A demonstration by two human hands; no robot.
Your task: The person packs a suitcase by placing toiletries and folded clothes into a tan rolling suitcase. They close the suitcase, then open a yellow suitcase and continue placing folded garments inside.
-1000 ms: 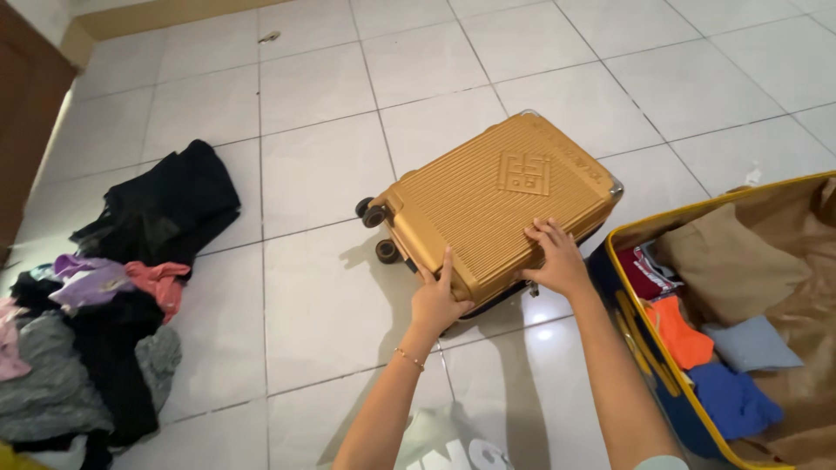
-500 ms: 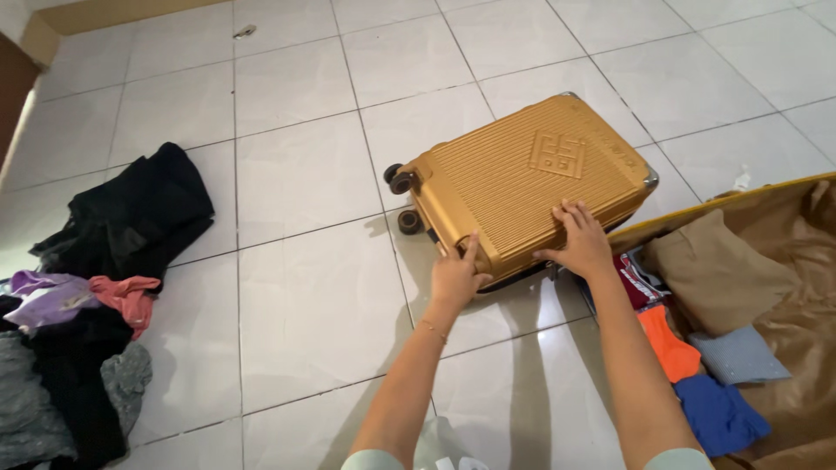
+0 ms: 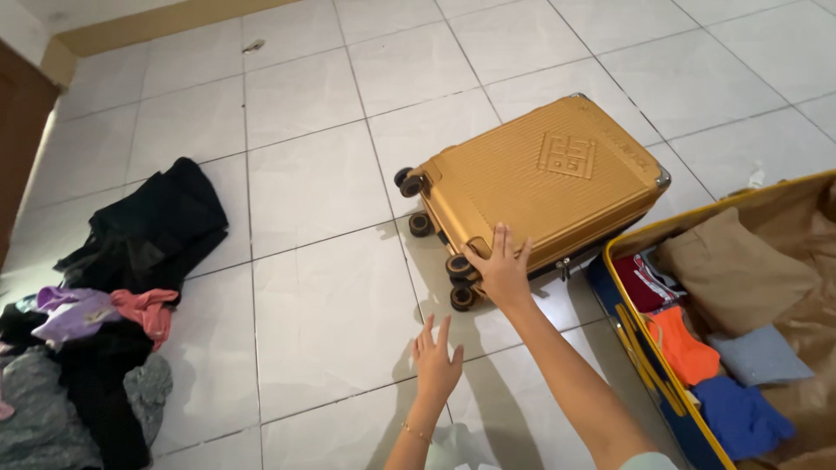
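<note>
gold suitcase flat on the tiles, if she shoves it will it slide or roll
The suitcase looks like a stiff ribbed shell, so it should keep its shape. Lying flat, its wheels point sideways, so it would likely slide on the glossy floor under the right hand, not roll.

A single head-worn camera looks steeply down and forward over the person's outstretched arms onto a white tiled floor (image 3: 313, 313); it sits fairly near, at arm's reach of the gold suitcase (image 3: 544, 187); no second view exists.
</note>
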